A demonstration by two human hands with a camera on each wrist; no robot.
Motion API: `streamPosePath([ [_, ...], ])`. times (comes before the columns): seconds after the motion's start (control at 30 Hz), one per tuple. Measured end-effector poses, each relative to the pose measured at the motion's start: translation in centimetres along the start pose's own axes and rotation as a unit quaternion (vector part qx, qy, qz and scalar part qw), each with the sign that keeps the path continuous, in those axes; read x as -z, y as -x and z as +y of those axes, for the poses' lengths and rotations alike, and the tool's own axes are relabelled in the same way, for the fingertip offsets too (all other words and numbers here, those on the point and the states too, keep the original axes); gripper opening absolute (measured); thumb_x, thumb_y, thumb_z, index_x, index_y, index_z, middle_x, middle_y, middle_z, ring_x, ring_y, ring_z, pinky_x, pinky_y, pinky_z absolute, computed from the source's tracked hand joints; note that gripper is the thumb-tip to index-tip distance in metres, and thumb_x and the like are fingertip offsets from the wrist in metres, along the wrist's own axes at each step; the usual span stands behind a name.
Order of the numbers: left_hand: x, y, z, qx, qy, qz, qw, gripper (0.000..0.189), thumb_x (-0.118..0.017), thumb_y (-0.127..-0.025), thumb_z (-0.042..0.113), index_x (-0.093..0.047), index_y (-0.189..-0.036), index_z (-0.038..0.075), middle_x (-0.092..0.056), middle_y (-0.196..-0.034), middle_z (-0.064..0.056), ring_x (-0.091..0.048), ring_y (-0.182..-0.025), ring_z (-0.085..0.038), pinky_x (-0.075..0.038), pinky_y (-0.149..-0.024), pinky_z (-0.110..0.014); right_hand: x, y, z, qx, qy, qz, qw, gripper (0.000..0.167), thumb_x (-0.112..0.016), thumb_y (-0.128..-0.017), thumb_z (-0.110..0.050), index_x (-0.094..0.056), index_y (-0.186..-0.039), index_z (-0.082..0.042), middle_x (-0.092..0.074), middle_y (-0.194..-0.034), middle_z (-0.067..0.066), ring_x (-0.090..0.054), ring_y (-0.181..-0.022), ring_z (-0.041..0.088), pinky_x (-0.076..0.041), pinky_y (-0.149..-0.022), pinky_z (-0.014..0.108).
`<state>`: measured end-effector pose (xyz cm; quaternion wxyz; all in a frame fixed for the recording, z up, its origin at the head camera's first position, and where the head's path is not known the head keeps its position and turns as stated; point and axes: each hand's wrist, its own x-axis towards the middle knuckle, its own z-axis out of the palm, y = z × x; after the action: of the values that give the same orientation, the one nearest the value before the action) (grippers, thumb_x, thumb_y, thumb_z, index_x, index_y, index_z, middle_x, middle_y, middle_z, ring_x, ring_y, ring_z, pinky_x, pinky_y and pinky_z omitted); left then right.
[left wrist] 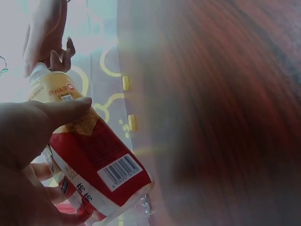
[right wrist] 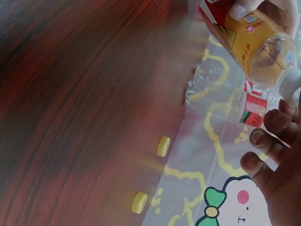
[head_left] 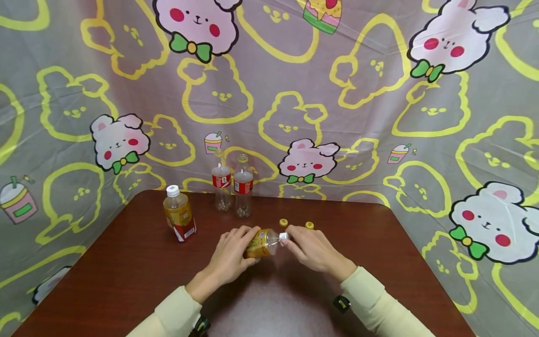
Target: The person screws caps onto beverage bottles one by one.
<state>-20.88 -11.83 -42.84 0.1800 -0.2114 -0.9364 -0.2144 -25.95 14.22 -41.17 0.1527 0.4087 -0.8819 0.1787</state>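
My left hand curls in a grip. My right hand makes a small pinch. Both my arms reach forward, with my hands close but apart.

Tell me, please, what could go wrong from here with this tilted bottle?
The bottle is tilted in the left hand, so it may slip if that grip loosens. The small white cap, at the right hand, might drop and roll. That hand could also bump the yellow caps lying close by.
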Motion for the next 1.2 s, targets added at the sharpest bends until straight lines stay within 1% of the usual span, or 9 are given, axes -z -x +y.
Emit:
streamPosePath([
  [0.13,-0.2,0.0,-0.3,-0.004,0.009,0.004,0.9999,0.076,-0.094,-0.073,0.031,-0.059,-0.139,0.014,-0.066,-0.122,-0.005,-0.062,-0.108,-0.028,-0.048,-0.092,-0.055,0.1,0.1,0.0,-0.025,-0.035,-0.01,0.999,0.025,-0.051,-0.104,-0.052,-0.056,-0.097,-0.029,-0.049,-0.078,-0.018,-0.049,-0.068,0.003,-0.042,-0.058,0.022],
  [0.23,-0.3,0.1,-0.7,-0.003,0.02,0.002,0.9998,0.077,-0.095,-0.071,0.031,-0.06,-0.138,0.014,-0.066,-0.123,-0.004,-0.063,-0.106,-0.027,-0.049,-0.09,-0.053,0.2,0.2,0.1,-0.026,-0.053,-0.015,0.9981,0.025,-0.051,-0.104,-0.052,-0.059,-0.102,-0.029,-0.054,-0.083,-0.02,-0.052,-0.072,0.002,-0.045,-0.061,0.023],
  [0.3,-0.3,0.1,-1.0,0.001,0.027,0.003,0.9996,0.077,-0.095,-0.071,0.031,-0.06,-0.137,0.014,-0.066,-0.122,-0.003,-0.063,-0.104,-0.025,-0.05,-0.089,-0.052,0.3,0.2,0.1,-0.02,-0.06,-0.014,0.9979,0.025,-0.053,-0.104,-0.05,-0.062,-0.108,-0.027,-0.059,-0.091,-0.02,-0.055,-0.076,0.001,-0.049,-0.066,0.024],
  [0.47,0.2,0.0,-1.7,0.024,0.064,0.015,0.9975,0.076,-0.096,-0.069,0.025,-0.059,-0.135,0.015,-0.065,-0.118,-0.002,-0.062,-0.101,-0.022,-0.051,-0.083,-0.048,1.1,0.2,0.3,-0.015,-0.066,-0.009,0.9977,0.029,-0.053,-0.105,-0.047,-0.065,-0.12,-0.024,-0.067,-0.108,-0.018,-0.061,-0.09,0.001,-0.054,-0.079,0.031],
  [0.6,0.7,-0.1,-2.1,0.051,0.105,0.024,0.9929,0.076,-0.096,-0.069,0.02,-0.057,-0.134,0.013,-0.064,-0.117,-0.002,-0.062,-0.103,-0.021,-0.052,-0.086,-0.048,1.8,0.2,0.5,-0.026,-0.067,-0.009,0.9974,0.026,-0.057,-0.104,-0.042,-0.066,-0.121,-0.025,-0.068,-0.11,-0.017,-0.062,-0.094,0.001,-0.054,-0.084,0.034],
  [0.77,1.3,0.2,-2.9,0.084,0.144,0.039,0.9853,0.075,-0.094,-0.07,0.017,-0.053,-0.133,0.01,-0.062,-0.119,-0.005,-0.062,-0.108,-0.025,-0.05,-0.094,-0.049,2.3,0.2,1.0,-0.03,-0.079,-0.003,0.9964,0.017,-0.064,-0.102,-0.032,-0.066,-0.117,-0.026,-0.067,-0.104,-0.018,-0.061,-0.089,0.0,-0.055,-0.081,0.032],
  [0.9,2.0,0.7,-3.8,0.099,0.156,0.068,0.9804,0.074,-0.093,-0.071,0.016,-0.051,-0.132,0.006,-0.063,-0.12,-0.01,-0.062,-0.109,-0.029,-0.049,-0.093,-0.051,2.5,0.2,1.6,-0.027,-0.079,0.008,0.9964,0.014,-0.064,-0.102,-0.031,-0.065,-0.115,-0.028,-0.064,-0.102,-0.02,-0.058,-0.087,0.0,-0.053,-0.077,0.029],
  [1.0,2.6,1.1,-4.5,0.115,0.162,0.085,0.9764,0.075,-0.091,-0.074,0.019,-0.049,-0.134,0.004,-0.063,-0.122,-0.015,-0.061,-0.111,-0.032,-0.049,-0.094,-0.053,2.8,0.2,2.2,-0.03,-0.092,0.021,0.9951,0.012,-0.065,-0.101,-0.029,-0.065,-0.114,-0.028,-0.061,-0.101,-0.02,-0.057,-0.087,0.001,-0.053,-0.076,0.031],
  [1.2,3.8,2.2,-5.9,0.175,0.181,0.088,0.9639,0.078,-0.089,-0.079,0.026,-0.045,-0.139,0.003,-0.063,-0.126,-0.02,-0.061,-0.116,-0.037,-0.046,-0.1,-0.057,3.3,0.0,3.3,-0.024,-0.11,0.032,0.9932,0.01,-0.067,-0.1,-0.024,-0.065,-0.11,-0.024,-0.06,-0.101,-0.017,-0.058,-0.088,0.003,-0.053,-0.074,0.031],
])
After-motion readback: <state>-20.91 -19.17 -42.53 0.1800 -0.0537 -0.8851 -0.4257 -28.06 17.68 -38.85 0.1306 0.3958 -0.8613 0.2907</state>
